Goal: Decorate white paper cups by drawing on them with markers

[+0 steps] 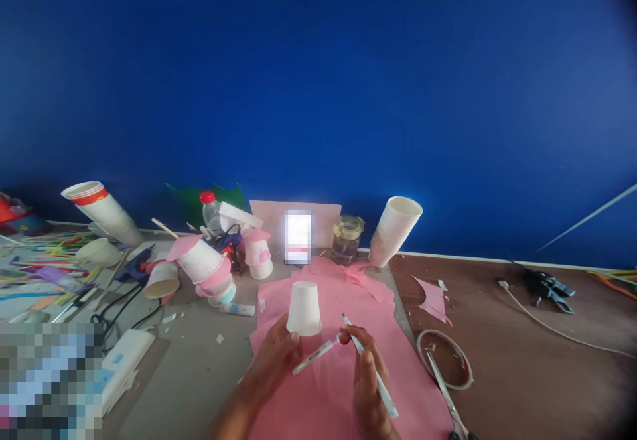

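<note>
In the head view a white paper cup [304, 310] is upside down above the pink paper [318, 400]. My left hand [279, 354] grips its lower left side, thumb in front; the other fingers are partly hidden behind the cup. Closed around a slim white marker [382, 387] is my right hand [368, 373], just right of the cup. That marker slants, its bluish tip pointing up and left. A second white marker [314, 357] with a pinkish-purple end is between the hands; its upper end meets my right fingertips, and I cannot tell whether they touch it.
Behind stand a glass jar [347, 237], a leaning stack of cups [397, 231] and a lit, blurred screen [298, 237]. Pink-trimmed cups [199, 261] crowd the left. Scissors [445, 390] and a tape roll [462, 354] lie right; a cable [547, 327] trails beyond.
</note>
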`<state>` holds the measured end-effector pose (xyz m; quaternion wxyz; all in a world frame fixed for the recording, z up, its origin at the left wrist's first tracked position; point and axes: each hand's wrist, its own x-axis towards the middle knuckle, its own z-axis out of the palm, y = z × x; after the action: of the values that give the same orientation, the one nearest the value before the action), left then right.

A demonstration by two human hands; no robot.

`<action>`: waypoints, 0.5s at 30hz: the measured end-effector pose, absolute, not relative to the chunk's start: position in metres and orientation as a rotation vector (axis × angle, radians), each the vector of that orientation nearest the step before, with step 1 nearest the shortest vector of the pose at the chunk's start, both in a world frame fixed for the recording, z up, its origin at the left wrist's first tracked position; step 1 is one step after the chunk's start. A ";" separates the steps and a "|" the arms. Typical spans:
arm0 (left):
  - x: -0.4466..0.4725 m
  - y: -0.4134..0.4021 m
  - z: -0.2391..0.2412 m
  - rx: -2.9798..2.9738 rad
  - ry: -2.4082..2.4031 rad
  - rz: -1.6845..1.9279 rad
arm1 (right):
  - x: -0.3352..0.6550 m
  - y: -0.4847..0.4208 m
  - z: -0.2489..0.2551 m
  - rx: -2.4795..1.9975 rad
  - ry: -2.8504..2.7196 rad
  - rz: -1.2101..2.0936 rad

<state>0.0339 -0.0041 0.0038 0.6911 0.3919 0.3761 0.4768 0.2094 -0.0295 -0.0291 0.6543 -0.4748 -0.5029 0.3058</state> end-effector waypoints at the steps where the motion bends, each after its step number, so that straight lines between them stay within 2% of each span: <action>1: 0.034 -0.004 0.004 0.868 0.838 1.073 | 0.210 -0.029 -0.031 -1.054 -1.150 0.679; 8: 0.035 -0.001 0.000 0.891 0.877 1.032 | 0.215 -0.025 -0.033 -0.983 -1.247 0.665; 15: 0.036 0.003 -0.002 0.946 0.858 1.067 | 0.217 -0.017 -0.025 -0.965 -1.119 0.662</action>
<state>0.0363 0.0030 -0.0017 0.6734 0.4203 0.3810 0.4740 0.2165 -0.0175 -0.0247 0.6899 -0.4314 -0.5004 0.2960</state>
